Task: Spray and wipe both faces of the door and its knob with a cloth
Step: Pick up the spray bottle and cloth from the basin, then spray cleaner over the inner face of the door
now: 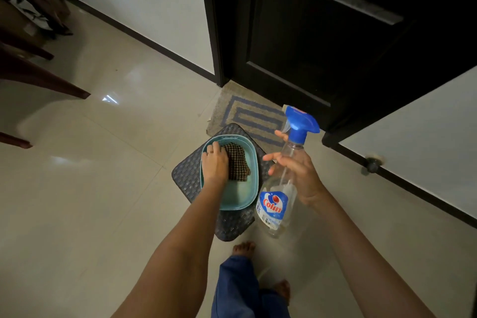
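Glossy cream tile floor (103, 188); dark panelled door (322, 33) ahead, patterned doormat (247, 116) at its foot. Chair legs (51, 82) on the left. A teal basin (242, 204) sat on a dark woven stool (185, 178) and held a checked cloth (237, 162). Left hand (215, 165) was inside the basin, gripping the cloth's left edge. Right hand (299, 173) was wrapped around the neck of the spray bottle (273, 206), just right of the basin.

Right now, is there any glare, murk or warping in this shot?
Head view: glare patches on the glossy cream floor tiles; the dark wooden door sinks into shadow; the wide-angle lens bows straight lines; the clear blue-capped spray bottle reads sharp.
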